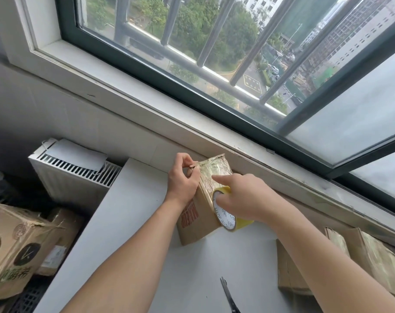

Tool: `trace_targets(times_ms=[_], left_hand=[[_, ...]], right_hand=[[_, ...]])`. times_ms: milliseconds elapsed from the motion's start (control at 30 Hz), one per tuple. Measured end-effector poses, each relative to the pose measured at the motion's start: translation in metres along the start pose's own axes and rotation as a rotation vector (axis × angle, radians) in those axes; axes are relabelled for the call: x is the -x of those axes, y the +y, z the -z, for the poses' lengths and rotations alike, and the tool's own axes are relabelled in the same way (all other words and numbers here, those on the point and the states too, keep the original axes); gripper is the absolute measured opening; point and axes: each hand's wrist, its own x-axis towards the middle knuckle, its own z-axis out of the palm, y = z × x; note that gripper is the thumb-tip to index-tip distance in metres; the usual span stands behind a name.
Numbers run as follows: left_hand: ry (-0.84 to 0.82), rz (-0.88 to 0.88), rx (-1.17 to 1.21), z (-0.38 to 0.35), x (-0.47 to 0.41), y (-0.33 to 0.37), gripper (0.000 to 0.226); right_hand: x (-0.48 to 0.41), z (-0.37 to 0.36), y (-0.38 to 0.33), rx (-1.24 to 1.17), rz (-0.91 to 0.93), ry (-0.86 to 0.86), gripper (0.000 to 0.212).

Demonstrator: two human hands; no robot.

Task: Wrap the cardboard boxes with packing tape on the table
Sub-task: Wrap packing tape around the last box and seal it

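Observation:
A small cardboard box [197, 220] with red print stands on the white table [133, 213] under the window, its top covered in shiny tape. My left hand [183, 177] pinches the tape end at the box's upper left corner. My right hand [244, 197] holds a yellow tape roll [226, 220] against the box's right side, with the index finger stretched out onto the taped top.
Scissors [229, 295] lie on the table near the front edge. Taped cardboard boxes [359, 256] lie at the right under the window sill. A white radiator [72, 175] and more boxes [13, 242] stand left of the table, lower down.

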Motion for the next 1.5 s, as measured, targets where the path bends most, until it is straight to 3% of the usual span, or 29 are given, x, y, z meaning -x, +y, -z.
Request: trace_targets(times_ms=[67, 233, 667, 833, 1000, 1200, 1500], left_hand=[[-0.038, -0.023, -0.015, -0.003, 0.001, 0.000, 0.032], [-0.057, -0.099, -0.085, -0.005, -0.005, -0.009, 0.015], [-0.133, -0.129, -0.122, -0.009, -0.007, -0.013, 0.009], [-0.180, -0.142, -0.105, -0.013, -0.003, -0.015, 0.019], [-0.174, -0.114, -0.106, -0.017, 0.000, -0.016, 0.008], [-0.216, -0.120, -0.105, -0.014, -0.001, -0.015, 0.014], [-0.243, -0.088, -0.116, -0.011, -0.002, -0.020, 0.013]], right_hand=[[0.003, -0.002, 0.003, -0.024, -0.021, 0.011, 0.055], [0.018, -0.005, 0.012, -0.145, -0.055, 0.028, 0.054], [0.062, -0.055, 0.029, -0.458, -0.178, 0.143, 0.056], [0.070, -0.059, 0.032, -0.418, -0.168, 0.095, 0.059], [0.087, -0.066, 0.034, -0.457, -0.158, 0.023, 0.067], [0.098, -0.102, 0.032, -0.278, -0.178, 0.071, 0.069], [0.090, -0.129, 0.032, -0.191, -0.171, 0.107, 0.072]])
